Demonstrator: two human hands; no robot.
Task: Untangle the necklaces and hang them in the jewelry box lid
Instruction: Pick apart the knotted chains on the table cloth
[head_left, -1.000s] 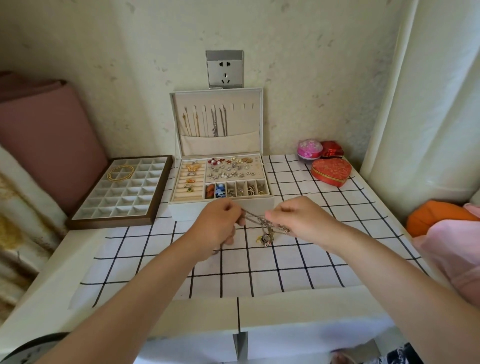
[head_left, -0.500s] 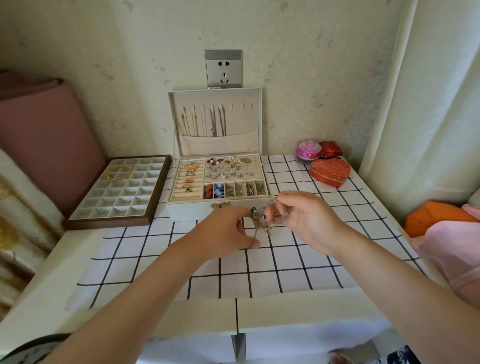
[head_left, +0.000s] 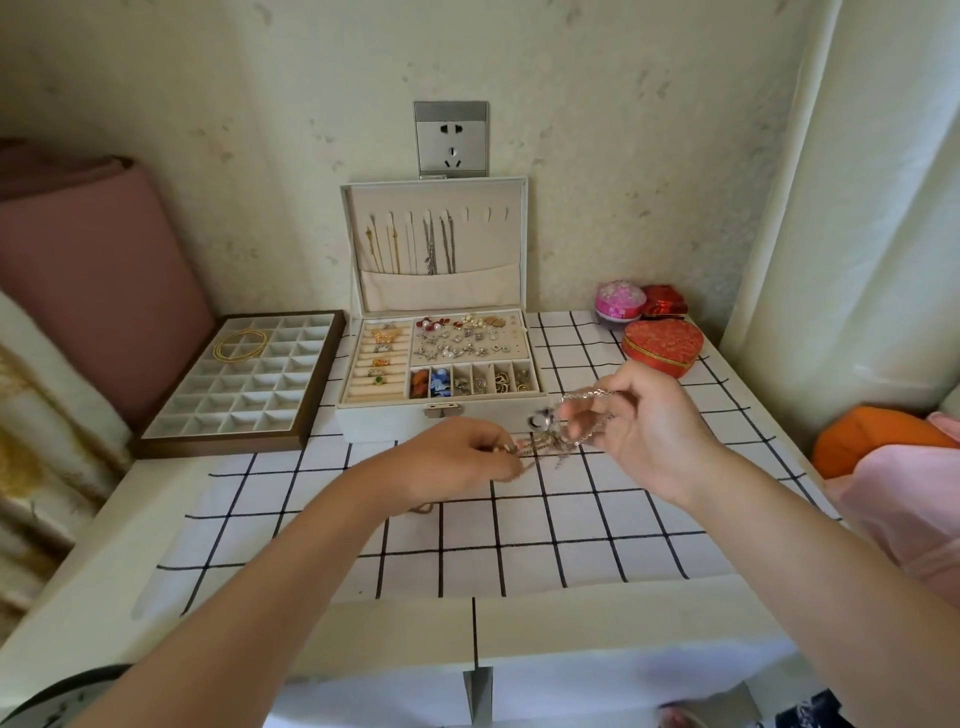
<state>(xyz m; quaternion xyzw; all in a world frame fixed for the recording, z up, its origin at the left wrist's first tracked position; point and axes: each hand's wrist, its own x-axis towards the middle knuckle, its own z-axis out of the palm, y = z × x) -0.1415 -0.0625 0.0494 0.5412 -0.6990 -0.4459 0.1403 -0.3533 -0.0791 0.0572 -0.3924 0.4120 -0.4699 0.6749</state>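
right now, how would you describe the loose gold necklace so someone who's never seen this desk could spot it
Find the white jewelry box open against the wall below the socket; a brown-framed tray of pale square compartments lies left of it. The gold necklace is coiled near the tray's far-left corner, the only piece in that tray, unlike the chains hanging in the lid.

We cannot count the chains in the tangled necklaces (head_left: 556, 439); they blur between the left hand (head_left: 457, 460) and right hand (head_left: 644, 421). The left hand's own back hides its grip. In the jewelry box lid (head_left: 511, 234), the pocket (head_left: 441, 288) covers the lower ends of the hung chains (head_left: 430, 249). A dark round object (head_left: 57, 693) at the near left is cut by the bottom edge.
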